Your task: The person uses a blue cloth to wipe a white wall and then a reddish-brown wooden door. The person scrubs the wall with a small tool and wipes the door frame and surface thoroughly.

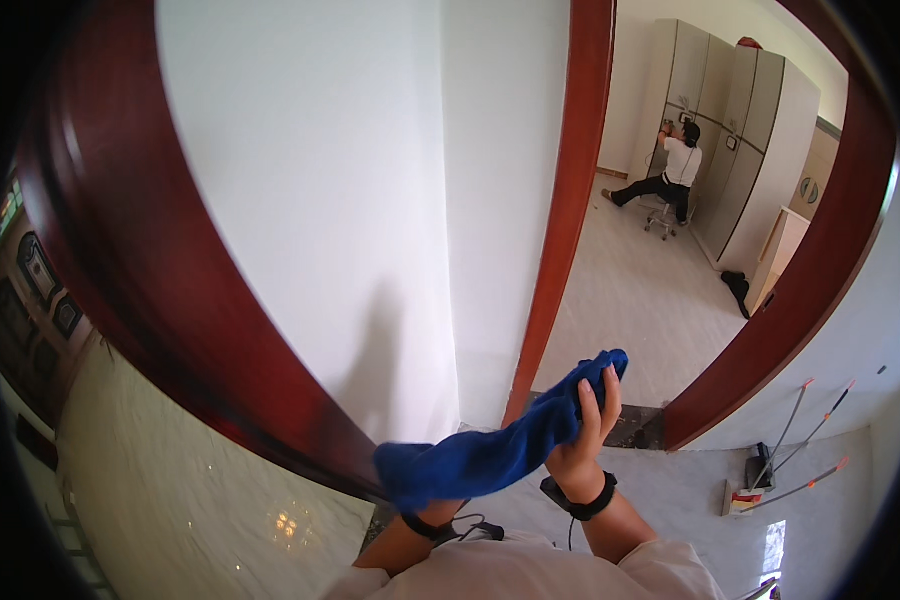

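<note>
A blue cloth (495, 461) stretches between my two hands in front of my chest, bunched lengthwise. My right hand (589, 427) grips its upper right end, with the fingers pointing up over it. The cloth's lower left end covers my left hand, so only the wrist and forearm (401, 544) show below it. Both wrists wear black straps, with a thin dark cable near them. Close on the left stands a dark red wooden door frame (217, 337), beside a white wall (307, 187).
Through a red-framed doorway (555, 225), a person (681, 161) sits on a wheeled stool at tall wardrobes (742, 150). At lower right are long-handled brooms (784, 431) and a dustpan (759, 465). A dark threshold (634, 426) crosses the doorway. Glossy marble-like floor (195, 480) lies at left.
</note>
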